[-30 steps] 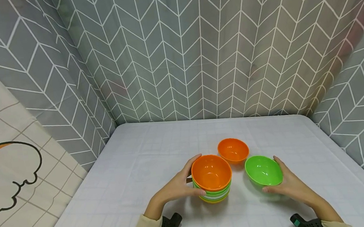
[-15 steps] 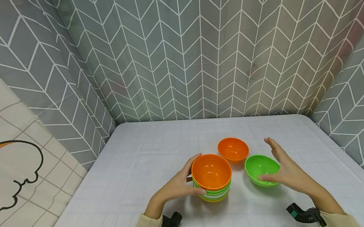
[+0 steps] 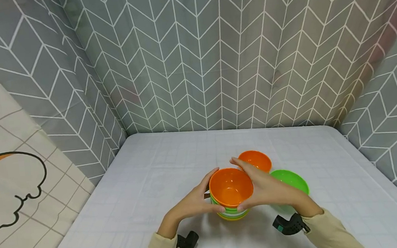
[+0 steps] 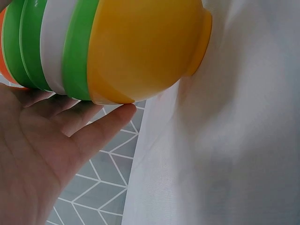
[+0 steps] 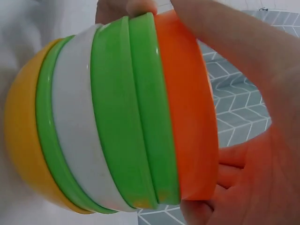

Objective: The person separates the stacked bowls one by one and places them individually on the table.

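Note:
A stack of nested bowls stands on the table in front of me. Its topmost orange bowl (image 3: 231,188) faces up in the head view. Below it, green bowls, a white bowl (image 5: 79,122) and a yellow bowl (image 4: 140,47) at the bottom show in the wrist views. From the left side, my left hand (image 3: 195,200) holds the stack, thumb in front and fingers behind. My right hand (image 3: 267,185) wraps the right side of the top orange bowl, its thumb at the near side and fingers at the far side.
Just behind the right hand, a second orange bowl (image 3: 259,160) rests on the white-covered table (image 3: 172,154). A separate green bowl (image 3: 293,179) sits to the right, partly hidden by the right forearm. Grey patterned curtains (image 3: 192,60) enclose the back and sides.
The right hand has let go of the separate green bowl, leaving it on the table, and has moved left to the top of the stack. The left hand has kept its hold.

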Available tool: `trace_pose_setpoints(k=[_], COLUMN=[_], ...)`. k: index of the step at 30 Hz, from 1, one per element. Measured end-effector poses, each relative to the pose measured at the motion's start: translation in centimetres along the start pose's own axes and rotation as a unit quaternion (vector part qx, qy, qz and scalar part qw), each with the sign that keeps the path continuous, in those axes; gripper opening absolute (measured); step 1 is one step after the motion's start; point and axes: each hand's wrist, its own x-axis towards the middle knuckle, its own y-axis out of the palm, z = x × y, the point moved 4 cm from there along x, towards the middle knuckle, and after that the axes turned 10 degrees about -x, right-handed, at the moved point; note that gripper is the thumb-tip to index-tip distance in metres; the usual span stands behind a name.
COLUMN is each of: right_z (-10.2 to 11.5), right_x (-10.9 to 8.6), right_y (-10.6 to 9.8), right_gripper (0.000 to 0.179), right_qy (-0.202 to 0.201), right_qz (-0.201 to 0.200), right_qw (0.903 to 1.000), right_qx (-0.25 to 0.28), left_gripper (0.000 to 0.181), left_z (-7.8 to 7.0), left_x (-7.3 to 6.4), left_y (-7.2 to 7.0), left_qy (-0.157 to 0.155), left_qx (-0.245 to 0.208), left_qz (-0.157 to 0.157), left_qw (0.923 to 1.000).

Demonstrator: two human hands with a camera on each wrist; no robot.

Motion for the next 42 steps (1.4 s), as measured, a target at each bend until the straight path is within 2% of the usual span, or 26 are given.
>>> trace_pose_setpoints(k=[6,14,25,33,42], right_z=[-0.1,-0.6,-0.4,0.3,-0.3], right_x=[0.7,0.8,0.8,1.2,0.8], right_y=[0.4,0.6,0.7,0.1,-2.3], right_gripper=[0.119,0.117,0.113,0.110,0.111], right_qy=[-0.001,0.004,0.015,0.006,0.018], right_qz=[0.028,0.046,0.019,0.006,-0.037], right_qw=[0.9987,0.9962,0.9975,0.9984,0.9976], right_qx=[-0.043,-0.074,-0.066,-0.056,-0.056], left_gripper=[0.092,0.091,0.091,0.093,0.094], left_z=[-0.1,-0.1,-0.1,-0.1,0.1], left_x=[0.3,0.3,0.2,0.2,0.0], left_y=[0.2,0.3,0.2,0.1,-0.1], left_qy=[0.015,0.017,0.018,0.017,-0.004], left_qx=[-0.003,-0.004,-0.006,-0.011,0.003], left_qz=[0.011,0.009,0.008,0.007,-0.002], left_qw=[0.9998,0.9998,0.9998,0.9998,1.0000])
